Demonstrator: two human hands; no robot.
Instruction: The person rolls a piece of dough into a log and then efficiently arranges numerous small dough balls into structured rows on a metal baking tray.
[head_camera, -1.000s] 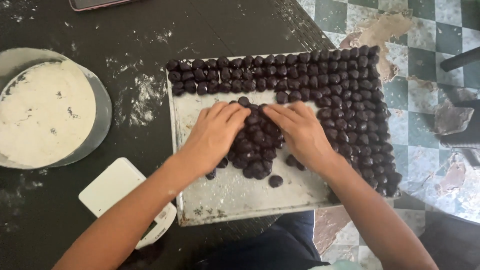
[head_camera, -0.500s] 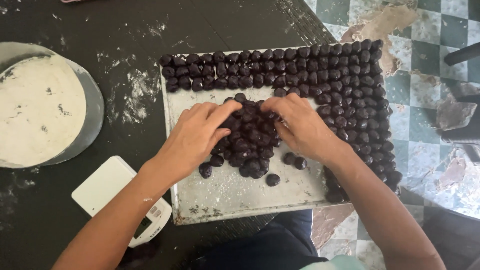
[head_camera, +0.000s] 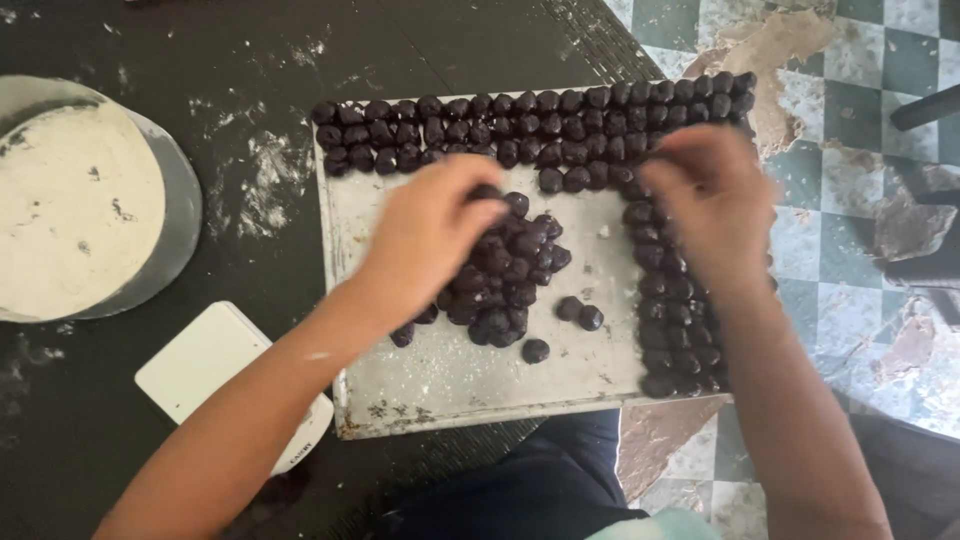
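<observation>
Head-camera view from above: a person's two bare hands work over a metal baking tray (head_camera: 440, 395) dusted with flour, set on a dark table (head_camera: 230, 60). Left hand (head_camera: 430, 235) rests on a loose heap of dark dough balls (head_camera: 510, 275) in the tray's middle, fingers curled together and pinching one ball at the heap's upper edge. Right hand (head_camera: 705, 200) is blurred above the packed rows of balls (head_camera: 530, 115) that line the tray's far edge and right side; its fingers are bent inward, but whether they hold a ball cannot be told. A few stray balls (head_camera: 580, 313) lie just beside the heap. Left of the tray sits a round floured pan (head_camera: 180, 215), and near the left forearm a white scale (head_camera: 200, 360).
</observation>
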